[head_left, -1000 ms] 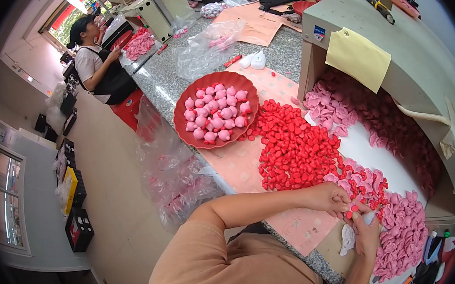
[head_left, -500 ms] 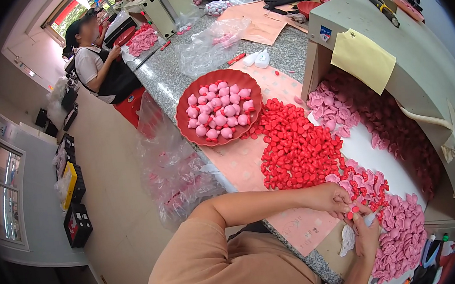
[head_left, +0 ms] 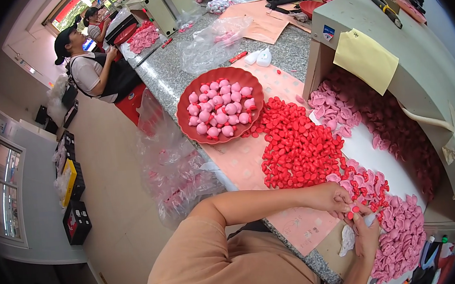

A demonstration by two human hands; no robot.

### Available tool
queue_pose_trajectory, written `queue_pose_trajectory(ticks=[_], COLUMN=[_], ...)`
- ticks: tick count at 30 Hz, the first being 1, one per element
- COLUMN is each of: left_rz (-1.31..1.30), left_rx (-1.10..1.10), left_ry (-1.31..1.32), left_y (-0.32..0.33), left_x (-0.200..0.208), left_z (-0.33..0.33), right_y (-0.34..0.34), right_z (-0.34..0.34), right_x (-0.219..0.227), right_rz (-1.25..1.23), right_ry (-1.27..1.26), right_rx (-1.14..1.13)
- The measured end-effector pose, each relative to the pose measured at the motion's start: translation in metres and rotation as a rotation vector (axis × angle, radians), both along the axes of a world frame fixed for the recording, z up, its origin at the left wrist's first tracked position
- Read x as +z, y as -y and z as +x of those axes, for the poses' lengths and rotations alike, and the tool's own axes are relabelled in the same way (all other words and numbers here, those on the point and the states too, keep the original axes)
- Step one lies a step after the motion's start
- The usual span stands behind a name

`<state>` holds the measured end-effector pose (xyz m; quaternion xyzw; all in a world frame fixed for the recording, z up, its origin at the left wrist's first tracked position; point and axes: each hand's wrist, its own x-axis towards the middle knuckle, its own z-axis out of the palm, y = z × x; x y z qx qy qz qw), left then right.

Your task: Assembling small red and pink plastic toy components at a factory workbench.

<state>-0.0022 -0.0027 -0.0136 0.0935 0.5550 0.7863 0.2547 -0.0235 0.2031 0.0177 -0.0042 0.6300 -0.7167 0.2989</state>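
My left hand (head_left: pixel 332 198) reaches across from the left, its fingers pinched at a small red oval piece (head_left: pixel 356 210). Right against it, my right hand (head_left: pixel 367 238) pinches the same small red part from below; how the two hands share it is partly hidden by the fingers. A whitish pointed thing (head_left: pixel 370 218) shows at the right hand's fingers, too small to name. Under and beyond the hands lie pink curled pieces mixed with red ones. A large heap of pink pieces (head_left: pixel 401 237) is to the right, and a heap of glossy red pieces (head_left: pixel 301 152) lies farther off.
A red scalloped bowl (head_left: pixel 187 125) holds pink balls with red parts. At the right stands a grey-green curved housing (head_left: pixel 419 49) with pink pieces inside. Crumpled white tissue (head_left: pixel 347 239) lies by the right wrist. Plastic bags (head_left: pixel 173 168) hang at the table's left edge; co-workers (head_left: pixel 91 70) sit beyond.
My hands stay together in nearly the same place on the red piece. The view has shifted slightly, and a co-worker at the far left has raised their head, with another person now visible behind.
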Motion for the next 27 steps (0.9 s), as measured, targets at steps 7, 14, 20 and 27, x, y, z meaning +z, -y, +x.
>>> queue_pose_trajectory(ticks=[7,14,20,27], left_rz=[-0.008,-0.034,-0.131,-0.051], left_rx=[0.01,-0.028,0.039,0.005], left_ry=[0.008,0.022,-0.002,0.089], left_y=[-0.003,-0.012,0.01,0.002], left_x=[0.001,0.004,0.004,0.004], left_z=[0.0,-0.005,0.003,-0.004], right_y=[-0.002,-0.01,0.008,0.0], right_z=[-0.002,0.003,-0.003,-0.004], right_x=[0.0,0.009,0.011,0.012], right_rz=[-0.003,0.044,0.164,0.051], right_ry=[0.007,-0.017,-0.05,-0.012], right_rx=[0.003,-0.049,0.122,0.078])
